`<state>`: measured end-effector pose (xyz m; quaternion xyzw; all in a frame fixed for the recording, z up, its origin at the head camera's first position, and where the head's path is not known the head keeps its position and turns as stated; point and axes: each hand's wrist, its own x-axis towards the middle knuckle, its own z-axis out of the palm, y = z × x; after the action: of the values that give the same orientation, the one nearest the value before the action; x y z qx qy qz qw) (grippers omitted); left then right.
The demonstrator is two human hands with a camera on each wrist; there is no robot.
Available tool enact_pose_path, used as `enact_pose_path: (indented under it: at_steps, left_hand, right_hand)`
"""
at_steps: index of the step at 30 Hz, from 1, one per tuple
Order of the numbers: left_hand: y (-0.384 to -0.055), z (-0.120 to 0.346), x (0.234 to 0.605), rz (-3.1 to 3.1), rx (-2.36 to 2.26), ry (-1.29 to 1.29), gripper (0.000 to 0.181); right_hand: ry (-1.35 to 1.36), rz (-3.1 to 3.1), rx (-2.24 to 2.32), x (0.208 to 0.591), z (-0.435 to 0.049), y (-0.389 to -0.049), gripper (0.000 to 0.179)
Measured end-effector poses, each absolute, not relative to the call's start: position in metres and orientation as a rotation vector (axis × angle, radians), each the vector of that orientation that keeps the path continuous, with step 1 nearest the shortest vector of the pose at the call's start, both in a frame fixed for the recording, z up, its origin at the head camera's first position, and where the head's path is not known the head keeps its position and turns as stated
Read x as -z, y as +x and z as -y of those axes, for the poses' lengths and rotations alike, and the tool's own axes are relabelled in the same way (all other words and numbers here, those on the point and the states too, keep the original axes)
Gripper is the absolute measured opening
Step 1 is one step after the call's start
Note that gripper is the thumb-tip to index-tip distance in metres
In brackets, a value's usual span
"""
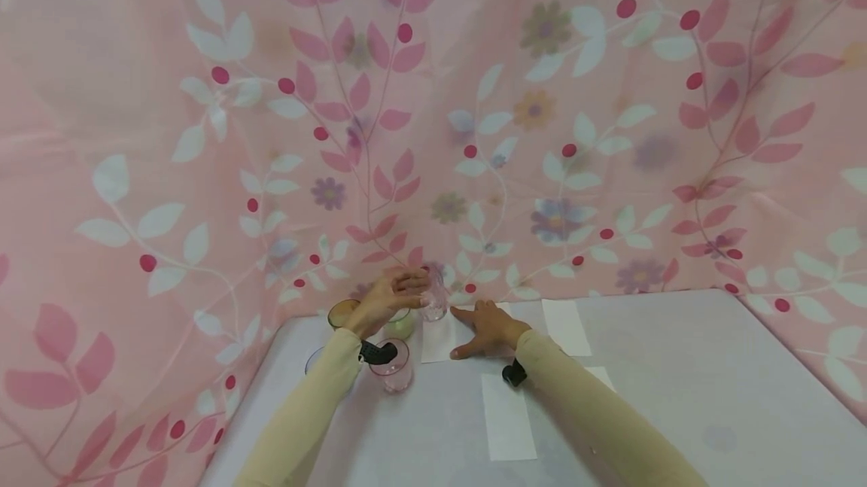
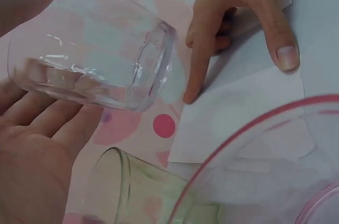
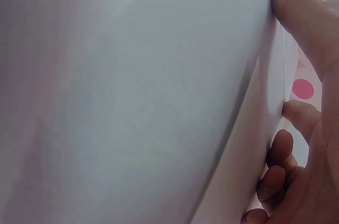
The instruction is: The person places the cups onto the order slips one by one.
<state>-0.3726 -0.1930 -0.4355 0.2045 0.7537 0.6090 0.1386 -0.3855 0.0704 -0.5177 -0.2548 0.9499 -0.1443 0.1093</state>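
Note:
My left hand point(image 1: 387, 305) holds a clear, pink-tinted drinking glass point(image 1: 436, 297) at the table's back edge, close to the curtain. In the left wrist view the glass point(image 2: 106, 54) lies between the thumb above and the fingers below, its thick base pointing away from the palm. To its right, my right hand point(image 1: 489, 327) rests on the table with thumb and index finger spread. Those fingertips touch a white paper sheet point(image 2: 238, 123) in the left wrist view, while the other fingers are tucked under. The right wrist view shows the right hand point(image 3: 318, 139) against the white surface.
Around the left wrist stand a pink-rimmed glass point(image 1: 393, 374), a green glass point(image 1: 400, 324), an amber glass point(image 1: 341, 312) and a partly hidden blue-rimmed glass point(image 1: 311, 360). More paper sheets point(image 1: 509, 423) lie on the white table point(image 1: 677, 397). A floral curtain point(image 1: 433, 95) hangs behind.

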Motion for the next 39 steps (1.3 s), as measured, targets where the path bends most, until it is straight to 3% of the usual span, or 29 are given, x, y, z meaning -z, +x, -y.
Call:
enact_pose_path:
  at_steps: [39]
  left_hand:
    - [-0.379,0.168,0.459,-2.340,-1.419,0.531,0.082]
  right_hand:
    - [-0.787,-2.825,0.432,0.521,-0.072,-0.388,0.103]
